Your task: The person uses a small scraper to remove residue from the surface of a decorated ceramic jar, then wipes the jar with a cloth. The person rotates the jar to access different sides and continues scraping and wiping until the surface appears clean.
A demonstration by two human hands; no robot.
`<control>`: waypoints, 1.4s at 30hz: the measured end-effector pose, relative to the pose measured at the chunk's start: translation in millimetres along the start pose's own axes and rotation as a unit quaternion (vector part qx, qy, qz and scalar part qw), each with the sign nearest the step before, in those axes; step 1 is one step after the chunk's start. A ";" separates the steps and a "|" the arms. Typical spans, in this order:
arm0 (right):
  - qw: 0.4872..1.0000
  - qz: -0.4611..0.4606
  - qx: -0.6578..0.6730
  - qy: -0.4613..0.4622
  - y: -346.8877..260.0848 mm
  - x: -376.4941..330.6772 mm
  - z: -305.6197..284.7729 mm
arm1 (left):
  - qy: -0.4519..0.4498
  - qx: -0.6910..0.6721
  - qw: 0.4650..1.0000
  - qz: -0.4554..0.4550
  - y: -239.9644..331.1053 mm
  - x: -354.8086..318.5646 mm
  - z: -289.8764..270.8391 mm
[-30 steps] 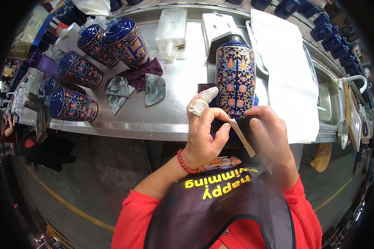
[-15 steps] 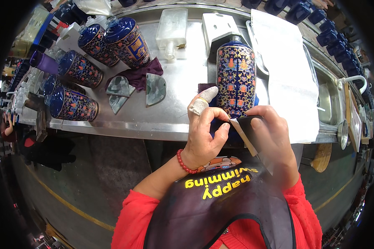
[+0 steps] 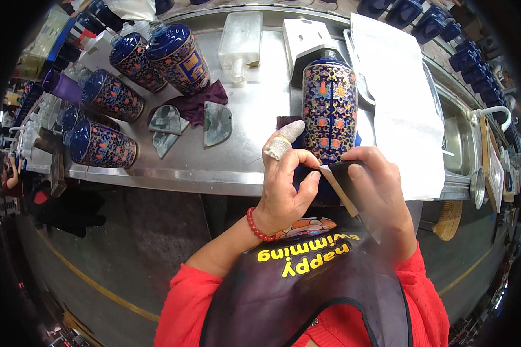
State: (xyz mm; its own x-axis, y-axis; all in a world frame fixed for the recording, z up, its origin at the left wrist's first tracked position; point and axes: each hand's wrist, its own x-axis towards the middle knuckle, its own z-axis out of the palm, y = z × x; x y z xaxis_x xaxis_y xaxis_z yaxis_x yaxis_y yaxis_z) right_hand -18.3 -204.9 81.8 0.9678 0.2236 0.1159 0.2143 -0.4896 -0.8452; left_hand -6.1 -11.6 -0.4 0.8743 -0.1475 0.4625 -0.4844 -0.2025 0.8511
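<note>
A navy bottle [image 3: 329, 110] with a colourful floral pattern lies with its neck away from me, against a white and metal stand [image 3: 308, 39]. My left hand [image 3: 289, 179] is at its lower left, a pale cloth cot [image 3: 290, 134] on one finger beside the bottle's side. Its thumb and forefinger are pinched together at the bottle's base; what they hold is too small to make out. My right hand [image 3: 385, 185], partly blurred, is closed round a slim tan-handled tool [image 3: 342, 195] slanting down from the base. Dark material beside it hides the tool's exact kind.
Several patterned blue bottles [image 3: 103, 144] stand on the metal bench at left, near a purple cloth [image 3: 214, 95] and grey-green cut pieces [image 3: 218, 124]. A clear empty bottle [image 3: 239, 46] lies at the back. White paper [image 3: 408, 115] covers the right side, beside a sink [image 3: 458, 136].
The row of blue bottles at the far right has shifted along. My hands, the tool and the patterned bottle hold almost the same places.
</note>
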 end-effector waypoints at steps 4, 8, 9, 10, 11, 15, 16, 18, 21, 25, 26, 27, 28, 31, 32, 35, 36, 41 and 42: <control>0.999 -0.023 -0.023 0.007 1.4 0.8 2.3 | 0.000 -0.004 1.000 0.003 -0.4 0.9 0.2; 0.999 0.008 0.036 0.022 6.9 -1.3 1.4 | -0.005 0.011 1.000 0.008 1.9 0.8 -1.7; 0.997 0.033 0.072 0.027 8.9 -3.0 0.6 | 0.001 0.023 1.000 0.014 3.1 0.2 -1.8; 0.996 0.011 0.075 0.042 11.5 -4.2 -0.7 | 0.005 0.035 0.999 0.019 4.3 -0.4 -1.6; 0.994 0.027 0.092 0.053 14.1 -6.4 -2.0 | 0.002 0.057 0.998 0.038 5.4 -1.4 -1.6; 0.985 0.074 0.136 0.076 25.6 -14.5 -8.4 | -0.002 0.090 0.992 0.090 4.8 -5.1 -1.1; 0.986 0.072 0.134 0.075 28.5 -15.9 -9.7 | -0.001 0.079 0.993 0.091 3.3 -6.1 -2.3; 0.982 0.080 0.149 0.079 33.5 -18.3 -12.7 | 0.018 0.075 0.992 0.098 -1.0 -8.0 -4.9; 0.970 0.099 0.204 0.092 38.9 -19.3 -15.7 | -0.010 0.219 0.966 0.138 -2.7 -15.9 -8.7; 0.953 0.117 0.267 0.088 42.4 -17.9 -15.7 | -0.012 0.281 0.939 0.198 -2.1 -23.4 -3.8; 0.949 0.125 0.278 0.085 42.7 -17.4 -15.1 | -0.004 0.285 0.936 0.204 -1.4 -24.4 -1.4; 0.950 0.117 0.277 0.084 43.0 -17.0 -14.6 | -0.001 0.293 0.934 0.206 -1.2 -25.0 0.1; 0.951 0.108 0.277 0.083 43.2 -16.8 -14.0 | -0.012 0.291 0.934 0.208 -0.4 -26.2 0.4; 0.940 0.111 0.308 0.093 43.6 -17.0 -13.4 | -0.026 0.253 0.944 0.209 -3.5 -26.0 -3.8; 0.936 0.117 0.319 0.093 43.8 -17.3 -13.6 | -0.030 0.243 0.952 0.186 -4.8 -26.3 -6.6; 0.952 0.108 0.270 0.093 44.7 -17.9 -13.8 | -0.025 0.262 0.950 0.168 -7.4 -27.7 -7.6; 0.956 0.105 0.259 0.093 44.9 -18.1 -13.9 | -0.022 0.268 0.948 0.170 -7.5 -28.4 -6.4; 0.949 0.107 0.283 0.094 45.2 -16.7 -8.7 | -0.012 0.297 0.938 0.179 -4.1 -29.5 0.0; 0.947 0.108 0.289 0.094 45.0 -16.5 -8.1 | -0.017 0.301 0.936 0.184 -3.6 -29.2 0.6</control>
State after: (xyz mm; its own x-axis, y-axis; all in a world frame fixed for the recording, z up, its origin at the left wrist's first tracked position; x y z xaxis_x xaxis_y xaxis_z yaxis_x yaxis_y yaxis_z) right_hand -23.5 -237.4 46.0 0.9988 -0.0090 -0.0483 -0.0478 0.0485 -0.9977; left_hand -30.0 -7.1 -17.1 0.6483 -0.3425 0.6800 -0.6913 -0.6391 0.3371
